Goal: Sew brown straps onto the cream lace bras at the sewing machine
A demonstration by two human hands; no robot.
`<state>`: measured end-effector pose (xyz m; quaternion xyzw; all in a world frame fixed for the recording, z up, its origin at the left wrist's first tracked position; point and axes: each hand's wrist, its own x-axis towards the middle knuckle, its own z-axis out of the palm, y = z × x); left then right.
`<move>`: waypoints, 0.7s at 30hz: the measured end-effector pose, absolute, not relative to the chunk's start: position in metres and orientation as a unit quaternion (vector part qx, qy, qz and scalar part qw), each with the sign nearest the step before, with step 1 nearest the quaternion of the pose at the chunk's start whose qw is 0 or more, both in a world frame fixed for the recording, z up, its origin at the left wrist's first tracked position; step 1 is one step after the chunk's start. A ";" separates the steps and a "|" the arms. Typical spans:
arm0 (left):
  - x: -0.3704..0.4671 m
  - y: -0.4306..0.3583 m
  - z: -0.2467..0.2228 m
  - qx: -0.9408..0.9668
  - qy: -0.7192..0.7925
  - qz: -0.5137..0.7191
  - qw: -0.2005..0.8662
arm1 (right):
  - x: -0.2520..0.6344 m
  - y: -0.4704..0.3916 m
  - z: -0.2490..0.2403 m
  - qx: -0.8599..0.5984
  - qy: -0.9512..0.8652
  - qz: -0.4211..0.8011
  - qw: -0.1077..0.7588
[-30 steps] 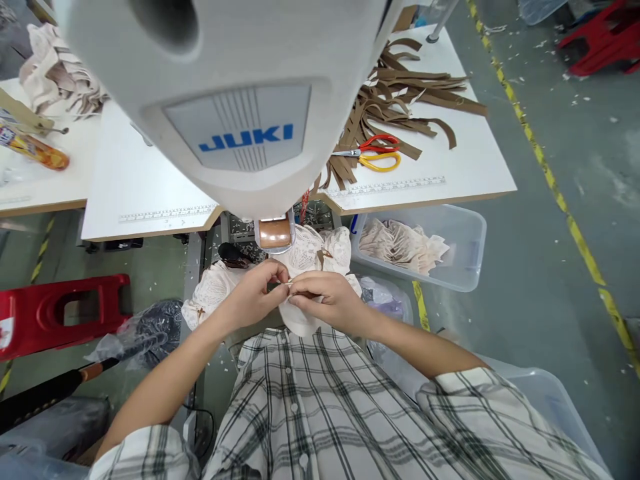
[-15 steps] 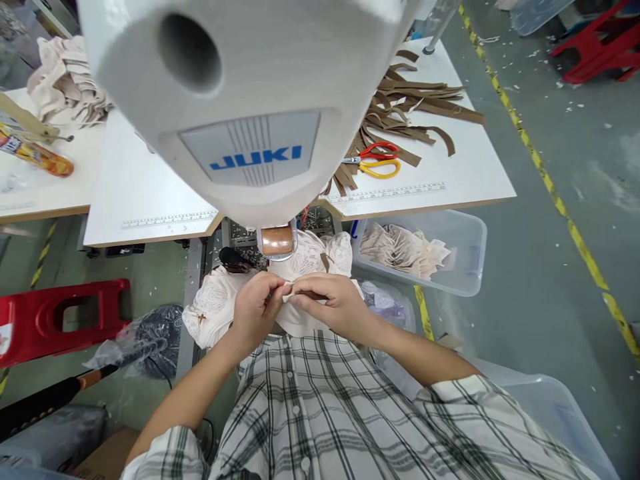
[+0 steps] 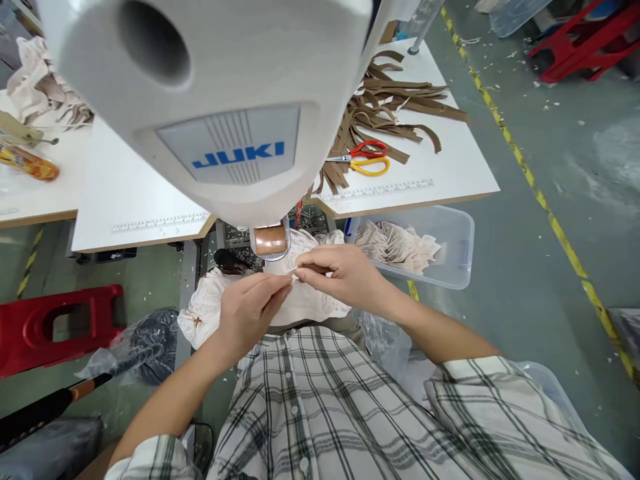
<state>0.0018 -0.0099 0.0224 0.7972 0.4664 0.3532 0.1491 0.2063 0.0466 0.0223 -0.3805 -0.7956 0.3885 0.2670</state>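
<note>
Two Hands Pinch a Tiny Bit of Cloth

From where I stand, I see a person in a checked shirt [image 3: 320, 400] working close to a big white sewing machine [image 3: 240, 73] with blue letters on it. The left hand [image 3: 250, 310] and the right hand [image 3: 347, 273] meet in front of the person's tummy. Their fingertips are almost touching. Both hands are pinched narrow, and they hold a small pale bit of cloth [image 3: 294, 272] between them. Something brown shows by the right fingers, but it is too small for me to name.

Right under the hands is a white cloth [image 3: 310, 307], and part of it has lace. I cannot tell if the pinched bit belongs to it. A lacy bundle [image 3: 203, 303] sits beside the left hand. Just past the fingers is a shiny brown part [image 3: 271, 241], below the machine's nose.

Near the right hand is a clear bin [image 3: 463, 270] with a pile of pale pieces [image 3: 395, 248] in it. Above the bin is a white table [image 3: 450, 160]. Lots of brown strips [image 3: 383, 88] lie on it in a messy heap. The scissors [image 3: 351, 159] lie there too, with one red handle and one yellow. A red stool [image 3: 20, 327] is on the floor, off to the left.
</note>
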 end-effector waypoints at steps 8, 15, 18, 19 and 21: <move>0.001 -0.004 0.022 0.793 0.463 0.351 0.181 | 0.211 0.050 0.029 -0.358 -0.745 0.530 0.192; 0.000 0.001 0.024 0.790 0.479 0.309 0.226 | 0.212 0.051 0.027 -0.359 -0.782 0.478 0.175; -0.002 0.005 0.024 0.799 0.484 0.273 0.230 | 0.211 0.050 0.026 -0.356 -0.801 0.444 0.186; -0.003 0.006 0.024 0.804 0.484 0.258 0.231 | 0.211 0.049 0.025 -0.356 -0.806 0.434 0.187; -0.003 0.008 0.025 0.814 0.486 0.225 0.224 | 0.210 0.046 0.024 -0.359 -0.816 0.410 0.191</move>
